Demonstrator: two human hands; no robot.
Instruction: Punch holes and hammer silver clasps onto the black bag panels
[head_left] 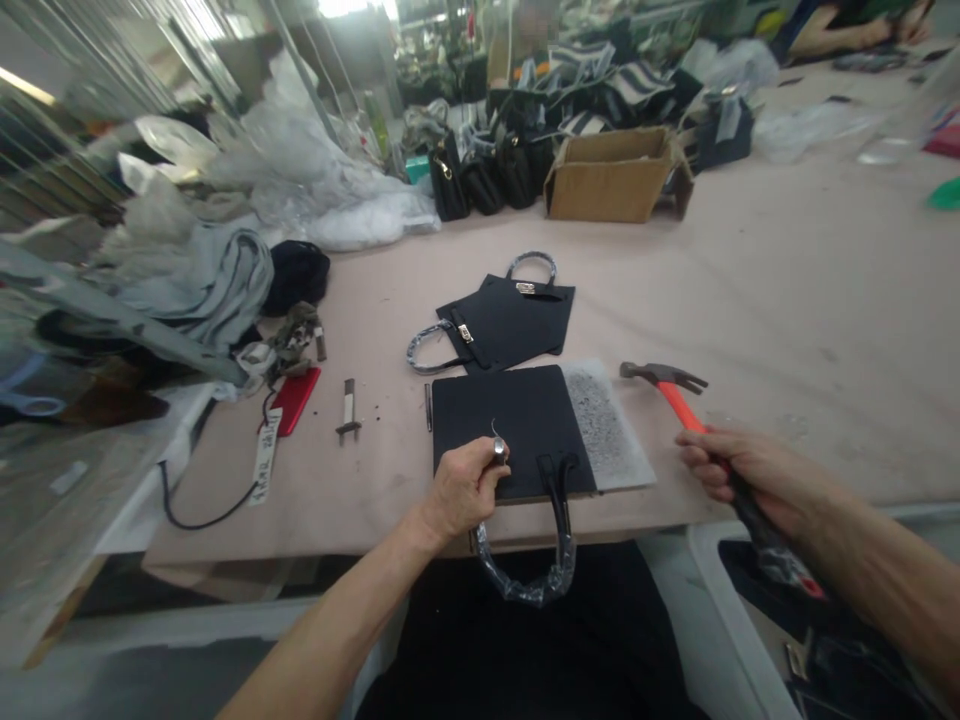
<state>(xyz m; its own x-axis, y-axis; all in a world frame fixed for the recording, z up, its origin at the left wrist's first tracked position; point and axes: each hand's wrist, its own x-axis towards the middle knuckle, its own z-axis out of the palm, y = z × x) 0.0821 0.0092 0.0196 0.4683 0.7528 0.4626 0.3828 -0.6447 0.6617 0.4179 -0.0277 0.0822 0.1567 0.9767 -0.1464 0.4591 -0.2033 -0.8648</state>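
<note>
A flat black bag panel (504, 425) lies at the table's near edge, and its plastic-wrapped handle (534, 575) hangs over that edge. My left hand (465, 485) rests on the panel's near left part, pinching a small silver metal fitting (498, 447) upright against it. My right hand (739, 470) is closed round the black grip of a hammer (679, 400) with an orange shaft. Its head hovers just right of a grey speckled pad (611, 425) that sticks out from under the panel.
Two more black panels with handles (510, 315) lie just beyond. A small punch tool (348, 405), a red phone (294, 400) and a cable sit to the left. A cardboard box (611, 175), finished black bags (480, 180) and plastic wrapping stand at the back. Another person's arm (847, 30) shows far right.
</note>
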